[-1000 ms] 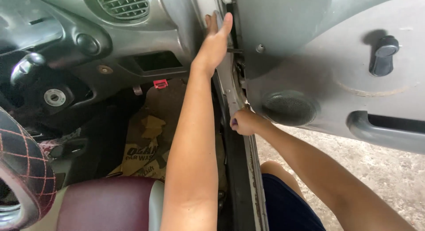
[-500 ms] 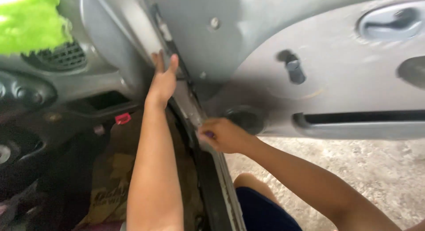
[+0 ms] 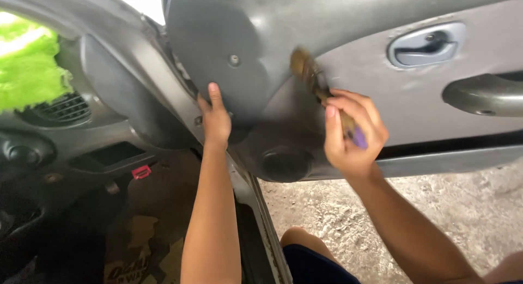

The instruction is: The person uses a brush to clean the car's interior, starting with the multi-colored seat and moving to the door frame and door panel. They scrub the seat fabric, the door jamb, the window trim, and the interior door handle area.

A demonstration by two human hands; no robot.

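Head-camera view: the fingers (image 3: 348,107) of the right hand (image 3: 351,134), which half a second ago pinched at the door sill, are now clamped around the handle of a small brush (image 3: 321,90). Its brownish bristle end is raised against the grey inner door panel (image 3: 376,71), up and left of the hand, and a purple handle tip shows below the fist. The right wrist is bent upward, the forearm running down to the lower right corner. The left hand (image 3: 215,120) has shifted from the door pillar to the front edge of the open door, fingers together and pointing up, palm flat on the panel's edge, gripping nothing; its arm stands nearly vertical from the bottom of the frame. A round speaker recess (image 3: 283,163) lies between the two hands. The door's inside release handle (image 3: 425,44) and pull grip (image 3: 485,96) sit right of the brush. A green fluffy duster (image 3: 27,60) rests on the dashboard at far left.
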